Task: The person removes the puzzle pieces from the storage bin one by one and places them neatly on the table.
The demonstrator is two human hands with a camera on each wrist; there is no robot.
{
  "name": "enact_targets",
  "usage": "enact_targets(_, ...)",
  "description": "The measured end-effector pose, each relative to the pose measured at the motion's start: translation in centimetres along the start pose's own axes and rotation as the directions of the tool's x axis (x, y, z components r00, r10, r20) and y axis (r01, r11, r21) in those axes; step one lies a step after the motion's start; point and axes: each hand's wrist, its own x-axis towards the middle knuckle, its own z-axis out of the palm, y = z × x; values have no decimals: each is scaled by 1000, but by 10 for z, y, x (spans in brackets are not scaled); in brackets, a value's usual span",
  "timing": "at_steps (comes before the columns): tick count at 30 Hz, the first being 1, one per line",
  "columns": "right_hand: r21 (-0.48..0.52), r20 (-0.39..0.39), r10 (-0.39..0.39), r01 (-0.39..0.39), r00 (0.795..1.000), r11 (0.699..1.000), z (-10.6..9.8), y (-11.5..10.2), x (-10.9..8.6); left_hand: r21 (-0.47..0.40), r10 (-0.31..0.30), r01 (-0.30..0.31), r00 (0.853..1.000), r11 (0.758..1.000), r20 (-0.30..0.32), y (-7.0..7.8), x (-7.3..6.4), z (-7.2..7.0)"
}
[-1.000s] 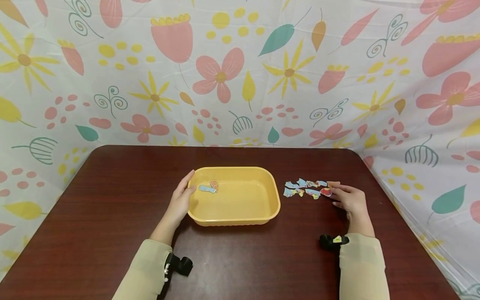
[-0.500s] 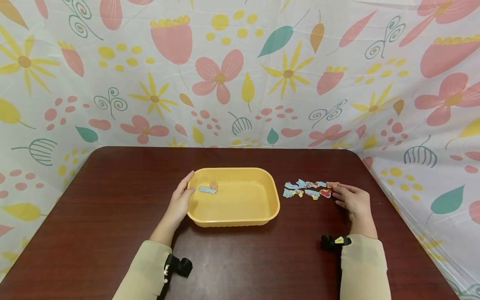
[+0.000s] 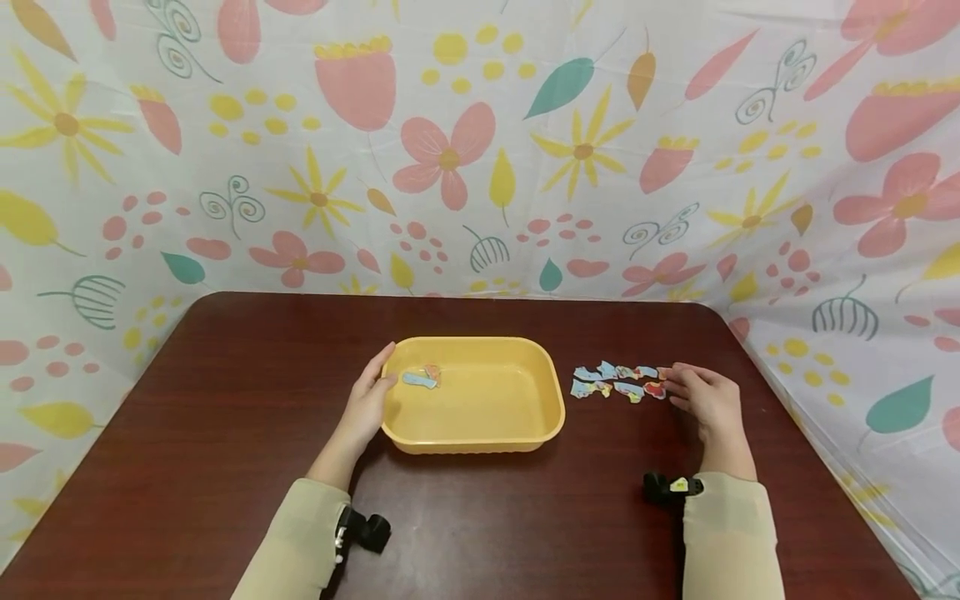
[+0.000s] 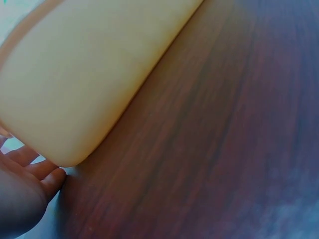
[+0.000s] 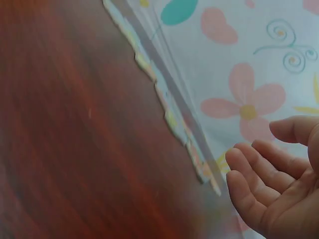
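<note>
In the head view, my left hand [image 3: 367,400] grips the left end of a yellow plastic tray [image 3: 472,444], thumb at the rim and fingers along the outer wall. The left wrist view shows those fingers [image 4: 42,172] against the tray's end. Inside the tray lie a light-blue puzzle piece [image 3: 418,381] and an orange one [image 3: 432,372]. Right of the tray, several puzzle pieces [image 3: 628,390] form two rows. My right hand [image 3: 705,400] is at their right end, partly covering an orange piece [image 3: 663,373]. In the right wrist view its fingers are loosely bent, with nothing between them and the thumb.
The dark wooden table [image 3: 525,525] carries everything. A white flowered cloth [image 3: 480,167] hangs behind it and along its sides. Each wrist wears a black camera; the right one [image 3: 667,487] hangs just above the sleeve's edge.
My right hand has drawn back from the red puzzle piece to the right end of the rows and now covers more of the orange piece. My left hand keeps its grip on the tray.
</note>
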Motion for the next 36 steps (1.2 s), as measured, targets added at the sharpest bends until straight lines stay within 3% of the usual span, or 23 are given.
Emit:
enact_targets(4, 44, 49, -69, 67, 996, 997, 9, -6, -6, 5, 8, -8, 1000, 1000, -6, 0, 0, 1)
enact_targets(14, -34, 129, -129, 135, 983, 990, 39, -20, -15, 20, 28, -28, 999, 999, -19, -2, 1, 2)
enact_targets(22, -29, 235, -172, 184, 957, 983, 60, -34, -22, 21, 30, -29, 999, 999, -23, 1, 0, 1)
enact_targets(32, -93, 322, -205, 246, 924, 965, 87, -49, -29, 25, 42, -42, 999, 999, -29, 1, 2, 1)
enact_targets(36, -40, 365, -210, 241, 907, 970, 99, -51, -35, 43, 32, -31, 999, 999, -39, 0, 0, 1)
